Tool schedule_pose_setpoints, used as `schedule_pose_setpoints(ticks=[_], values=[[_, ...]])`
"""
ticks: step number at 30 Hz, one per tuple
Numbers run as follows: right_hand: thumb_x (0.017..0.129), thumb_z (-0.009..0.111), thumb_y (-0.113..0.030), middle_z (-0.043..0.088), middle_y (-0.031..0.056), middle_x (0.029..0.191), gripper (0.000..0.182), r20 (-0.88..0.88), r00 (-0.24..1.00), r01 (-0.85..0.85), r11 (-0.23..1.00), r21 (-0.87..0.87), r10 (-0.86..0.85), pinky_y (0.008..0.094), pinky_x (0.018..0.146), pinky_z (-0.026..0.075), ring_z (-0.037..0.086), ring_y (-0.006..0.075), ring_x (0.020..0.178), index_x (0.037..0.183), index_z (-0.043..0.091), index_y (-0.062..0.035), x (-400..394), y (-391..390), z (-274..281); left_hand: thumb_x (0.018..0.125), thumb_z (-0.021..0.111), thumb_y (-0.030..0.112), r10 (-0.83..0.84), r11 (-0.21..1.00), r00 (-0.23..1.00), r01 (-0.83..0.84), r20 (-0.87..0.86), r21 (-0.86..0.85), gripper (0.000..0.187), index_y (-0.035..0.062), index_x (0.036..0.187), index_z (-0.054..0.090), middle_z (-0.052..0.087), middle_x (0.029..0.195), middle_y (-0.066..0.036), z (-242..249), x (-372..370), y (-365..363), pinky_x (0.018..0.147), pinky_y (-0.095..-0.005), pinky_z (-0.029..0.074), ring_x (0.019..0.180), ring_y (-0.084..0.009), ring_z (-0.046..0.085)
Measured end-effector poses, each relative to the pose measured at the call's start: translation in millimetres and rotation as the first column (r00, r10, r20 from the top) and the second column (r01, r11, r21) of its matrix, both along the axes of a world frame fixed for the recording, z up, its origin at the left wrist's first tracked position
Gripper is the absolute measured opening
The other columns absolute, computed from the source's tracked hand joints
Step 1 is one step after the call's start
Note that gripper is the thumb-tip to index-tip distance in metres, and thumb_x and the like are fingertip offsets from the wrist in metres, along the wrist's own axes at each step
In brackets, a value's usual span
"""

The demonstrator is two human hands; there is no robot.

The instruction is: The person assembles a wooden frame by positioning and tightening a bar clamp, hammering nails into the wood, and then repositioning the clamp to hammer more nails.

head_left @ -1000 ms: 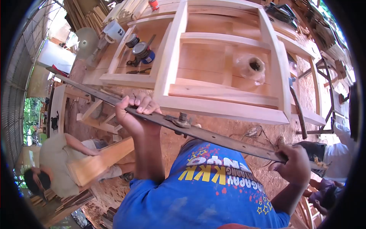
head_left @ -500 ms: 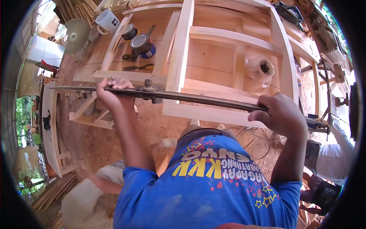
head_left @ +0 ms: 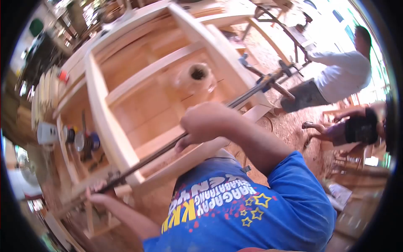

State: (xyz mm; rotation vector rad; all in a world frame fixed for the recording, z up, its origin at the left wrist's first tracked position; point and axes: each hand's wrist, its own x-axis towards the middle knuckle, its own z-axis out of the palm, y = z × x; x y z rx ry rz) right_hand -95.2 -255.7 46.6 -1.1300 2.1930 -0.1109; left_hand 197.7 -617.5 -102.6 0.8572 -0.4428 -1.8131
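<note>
The bar clamp (head_left: 156,158) has been swung slantwise across the wooden frame (head_left: 110,130), its right end now farther away. Its middle is gripped by the curled right hand (head_left: 206,122), by which the bar is partly hidden. Its blurred left part is met by the left hand (head_left: 98,194), whose finger closure cannot be told.

The long bar clamp (head_left: 161,150) is dark metal, dulled in places. The frame (head_left: 110,131) is pale, matt, smooth-looking wood. Glossy clear plastic wraps the roll (head_left: 195,78) at the far side; the blue shirt (head_left: 247,206) is matt cloth.
</note>
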Motion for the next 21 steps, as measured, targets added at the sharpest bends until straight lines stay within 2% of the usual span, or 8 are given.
schedule_pose_setpoints(ticks=[1, 4, 7, 10, 13, 16, 18, 21], values=[[0.086, 0.068, -0.072, 0.075, 0.0217, 0.093, 0.073, 0.013, 1.0, -0.002, 0.997, -0.073, 0.003, 0.0516, 0.083, 0.058, 0.073, 0.0424, 0.095, 0.095, 0.079, -0.0006, -6, 1, -14, 0.09, 0.055, 0.021, 0.015, 1.0, 1.0, -0.015, -0.013, -0.015, 0.029, 0.0178, 0.066, 0.039, 0.037, 0.061, 0.005, -5, -6, -6, 0.044, -0.0227, 0.033, 0.047, -0.0083, 0.036], [0.085, 0.069, -0.072, 0.075, 0.0224, 0.095, 0.073, 0.095, 0.995, 0.016, 0.999, -0.038, -0.012, 0.0514, 0.084, 0.058, 0.073, 0.0426, 0.098, 0.097, 0.079, -0.0008, -15, 3, -23, 0.09, 0.056, 0.02, 0.057, 0.998, 0.998, -0.057, 0.007, 0.0, 0.024, 0.0126, 0.07, 0.043, 0.042, 0.065, 0.002, -16, -5, -11, 0.044, -0.0225, 0.035, 0.048, -0.0088, 0.038], [0.087, 0.069, -0.069, 0.074, 0.0192, 0.094, 0.068, 0.034, 0.997, -0.059, 0.992, -0.112, 0.063, 0.0502, 0.081, 0.058, 0.072, 0.0407, 0.097, 0.097, 0.078, -0.0028, -20, 5, -37, 0.089, 0.057, 0.021, 0.061, 0.997, 0.998, -0.059, 0.032, -0.049, 0.024, 0.0099, 0.074, 0.043, 0.042, 0.068, -0.001, -16, -8, -10, 0.046, -0.0234, 0.036, 0.049, -0.0109, 0.04], [0.09, 0.068, -0.065, 0.071, 0.0153, 0.09, 0.06, -0.196, 0.98, -0.082, 0.823, -0.562, -0.036, 0.0489, 0.077, 0.057, 0.071, 0.039, 0.093, 0.093, 0.075, -0.0053, -23, 19, -55, 0.088, 0.059, 0.022, 0.016, 0.998, 0.999, -0.014, 0.046, -0.059, 0.025, 0.009, 0.074, 0.043, 0.042, 0.069, -0.002, -23, 1, -14, 0.047, -0.0241, 0.037, 0.052, -0.0122, 0.041], [0.094, 0.065, -0.063, 0.067, 0.0111, 0.085, 0.055, -0.222, 0.959, -0.023, 0.737, -0.675, -0.174, 0.0485, 0.075, 0.056, 0.07, 0.0362, 0.089, 0.091, 0.072, -0.0085, -30, 45, -70, 0.087, 0.06, 0.024, -0.026, 0.996, 0.999, 0.029, 0.033, -0.081, 0.026, 0.0088, 0.074, 0.043, 0.041, 0.069, -0.003, -27, 6, -24, 0.049, -0.0256, 0.039, 0.053, -0.0133, 0.042], [0.095, 0.063, -0.063, 0.069, 0.0092, 0.087, 0.054, -0.169, 0.952, 0.145, 0.864, -0.482, -0.254, 0.0489, 0.077, 0.055, 0.071, 0.0346, 0.09, 0.092, 0.072, -0.0102, -20, 56, -68, 0.088, 0.062, 0.029, -0.053, 0.992, 0.996, 0.062, 0.077, -0.11, 0.03, 0.0084, 0.076, 0.044, 0.043, 0.071, -0.004, -28, 5, -15, 0.056, -0.0267, 0.042, 0.06, -0.0155, 0.048], [0.096, 0.062, -0.064, 0.07, 0.0089, 0.088, 0.054, -0.223, 0.923, 0.17, 0.853, -0.493, -0.313, 0.0486, 0.076, 0.055, 0.071, 0.0338, 0.09, 0.093, 0.072, -0.0109, -19, 55, -75, 0.09, 0.063, 0.035, -0.054, 0.997, 0.988, 0.061, 0.146, -0.048, 0.035, 0.007, 0.078, 0.047, 0.045, 0.075, -0.005, -24, 6, -11, 0.06, -0.0279, 0.044, 0.065, -0.0179, 0.051], [0.097, 0.061, -0.063, 0.071, 0.0096, 0.089, 0.053, -0.205, 0.911, 0.217, 0.839, -0.499, -0.357, 0.0483, 0.076, 0.055, 0.071, 0.0339, 0.089, 0.092, 0.071, -0.0112, -19, 56, -75, 0.094, 0.065, 0.042, 0.018, 1.0, 0.871, -0.005, 0.49, -0.029, 0.044, -0.0011, 0.098, 0.061, 0.059, 0.091, -0.011, 9, -3, 27, 0.075, -0.0347, 0.051, 0.084, -0.0256, 0.061]])
